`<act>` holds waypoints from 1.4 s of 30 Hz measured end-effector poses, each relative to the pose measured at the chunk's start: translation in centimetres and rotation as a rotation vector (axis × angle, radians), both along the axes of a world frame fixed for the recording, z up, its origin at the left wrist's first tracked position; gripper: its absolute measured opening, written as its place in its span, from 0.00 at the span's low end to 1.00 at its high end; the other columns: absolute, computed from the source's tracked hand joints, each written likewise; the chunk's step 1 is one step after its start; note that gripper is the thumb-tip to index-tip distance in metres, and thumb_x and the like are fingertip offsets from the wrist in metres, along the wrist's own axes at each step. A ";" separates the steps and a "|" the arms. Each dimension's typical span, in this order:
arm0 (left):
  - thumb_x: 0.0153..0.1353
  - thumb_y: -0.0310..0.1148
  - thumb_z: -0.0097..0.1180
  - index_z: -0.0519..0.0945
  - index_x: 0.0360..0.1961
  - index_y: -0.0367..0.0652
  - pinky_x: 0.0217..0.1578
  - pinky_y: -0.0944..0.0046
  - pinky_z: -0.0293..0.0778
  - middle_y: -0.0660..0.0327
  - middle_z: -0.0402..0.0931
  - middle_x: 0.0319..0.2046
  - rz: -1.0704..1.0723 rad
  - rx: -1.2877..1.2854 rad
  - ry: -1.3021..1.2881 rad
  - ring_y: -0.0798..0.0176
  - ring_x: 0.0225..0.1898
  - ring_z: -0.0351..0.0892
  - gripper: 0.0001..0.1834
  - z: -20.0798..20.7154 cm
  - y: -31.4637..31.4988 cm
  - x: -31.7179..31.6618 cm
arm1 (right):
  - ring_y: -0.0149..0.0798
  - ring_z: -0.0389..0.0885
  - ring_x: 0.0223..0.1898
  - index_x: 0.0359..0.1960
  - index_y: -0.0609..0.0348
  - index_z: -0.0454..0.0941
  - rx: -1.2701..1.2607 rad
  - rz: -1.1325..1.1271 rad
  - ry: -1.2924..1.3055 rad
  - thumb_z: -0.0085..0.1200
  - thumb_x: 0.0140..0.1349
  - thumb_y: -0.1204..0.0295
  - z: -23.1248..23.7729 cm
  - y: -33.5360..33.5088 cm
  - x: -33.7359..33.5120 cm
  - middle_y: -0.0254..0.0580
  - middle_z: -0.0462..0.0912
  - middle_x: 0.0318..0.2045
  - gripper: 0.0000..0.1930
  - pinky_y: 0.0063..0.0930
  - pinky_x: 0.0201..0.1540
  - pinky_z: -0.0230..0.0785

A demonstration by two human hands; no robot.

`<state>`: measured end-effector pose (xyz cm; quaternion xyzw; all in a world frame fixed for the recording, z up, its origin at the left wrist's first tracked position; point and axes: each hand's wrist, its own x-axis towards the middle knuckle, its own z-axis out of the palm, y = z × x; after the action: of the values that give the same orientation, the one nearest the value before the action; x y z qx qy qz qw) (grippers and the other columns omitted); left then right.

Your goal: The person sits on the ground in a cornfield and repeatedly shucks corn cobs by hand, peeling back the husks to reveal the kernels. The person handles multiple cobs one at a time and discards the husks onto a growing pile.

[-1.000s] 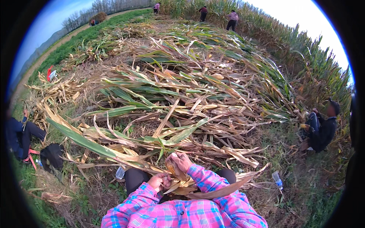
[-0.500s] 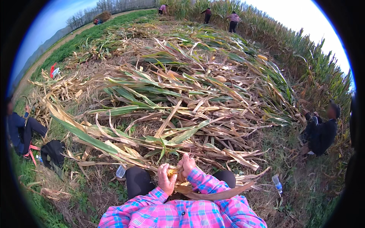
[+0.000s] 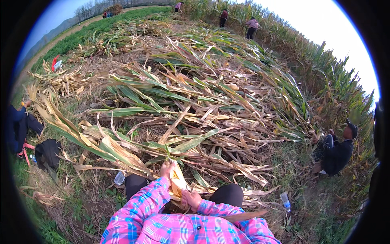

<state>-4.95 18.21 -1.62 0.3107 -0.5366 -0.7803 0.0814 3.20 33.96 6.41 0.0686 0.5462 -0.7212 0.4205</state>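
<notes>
Above my lap, a corn ear shows a patch of orange-yellow kernels between pale husk leaves. My left hand is closed at the ear's far end, with its fingers wrapped around it. Closed near the ear's lower end is my right hand, pinching the husk; the fingertips are partly hidden. A long cornstalk with dry tan and green leaves runs from the left toward my knees. A brown dry leaf lies across my right forearm.
Cut cornstalks cover the ground ahead. Plastic bottles lie left and right of my knees. A black bag rests at left. A seated person is at right, another at left. Standing corn borders the right.
My left hand has moved up and left to the ear's far end, while my right hand has come down toward me. More kernels and opened husk show. The view has shifted slightly.
</notes>
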 end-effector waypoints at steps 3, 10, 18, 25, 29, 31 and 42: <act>0.34 0.33 0.70 0.72 0.38 0.38 0.28 0.66 0.72 0.61 0.76 0.28 -0.279 -0.147 0.026 0.67 0.27 0.74 0.27 1.0 2.9 1.3 | 0.26 0.62 0.16 0.20 0.55 0.66 0.048 0.077 0.082 0.43 0.62 0.63 0.0 0.1 -0.2 0.30 0.65 0.14 0.15 0.22 0.19 0.58; 0.32 0.35 0.72 0.71 0.36 0.42 0.32 0.65 0.72 0.59 0.76 0.27 -0.278 -0.673 0.220 0.65 0.28 0.75 0.28 6.6 2.5 4.8 | 0.25 0.68 0.16 0.25 0.61 0.73 0.049 0.373 0.244 0.51 0.58 0.61 2.9 0.6 -2.0 0.31 0.72 0.17 0.14 0.20 0.18 0.61; 0.40 0.23 0.66 0.70 0.35 0.41 0.39 0.68 0.72 0.62 0.75 0.34 -0.256 -0.601 0.398 0.70 0.36 0.75 0.20 11.6 0.0 6.8 | 0.28 0.72 0.35 0.38 0.63 0.72 0.192 0.252 0.884 0.52 0.57 0.67 7.2 1.4 -6.0 0.37 0.72 0.34 0.13 0.22 0.39 0.66; 0.41 0.20 0.62 0.69 0.36 0.41 0.42 0.66 0.71 0.59 0.75 0.34 -0.190 -0.152 0.732 0.63 0.41 0.74 0.20 16.8 0.0 7.0 | 0.48 0.68 0.49 0.48 0.63 0.66 0.098 0.179 1.347 0.51 0.56 0.71 10.5 -0.7 -5.3 0.51 0.69 0.45 0.18 0.34 0.52 0.60; 0.40 0.20 0.60 0.68 0.36 0.41 0.47 0.56 0.70 0.55 0.74 0.39 -0.177 0.157 0.708 0.57 0.45 0.73 0.20 18.3 -0.8 7.1 | 0.48 0.66 0.52 0.53 0.64 0.61 0.143 0.231 1.358 0.57 0.50 0.70 10.6 -0.9 -5.1 0.53 0.67 0.49 0.28 0.33 0.54 0.58; 0.40 0.22 0.61 0.68 0.37 0.42 0.47 0.55 0.70 0.55 0.73 0.39 -0.172 0.334 0.679 0.57 0.43 0.73 0.20 18.6 -0.7 7.3 | 0.47 0.66 0.52 0.54 0.65 0.60 0.160 0.290 1.166 0.60 0.48 0.70 10.2 -0.9 -4.9 0.53 0.67 0.49 0.31 0.32 0.54 0.58; 0.43 0.31 0.60 0.70 0.35 0.39 0.38 0.55 0.75 0.57 0.74 0.31 -0.156 0.248 0.577 0.57 0.35 0.76 0.17 19.4 -1.7 7.1 | 0.53 0.77 0.35 0.42 0.57 0.66 0.497 0.392 1.009 0.61 0.44 0.63 6.5 -0.6 -2.9 0.54 0.77 0.30 0.25 0.38 0.36 0.70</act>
<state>2.19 16.48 17.74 0.0421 -0.4145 -0.8995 0.1318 0.31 33.37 12.96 -0.2882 0.8335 -0.4242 0.2056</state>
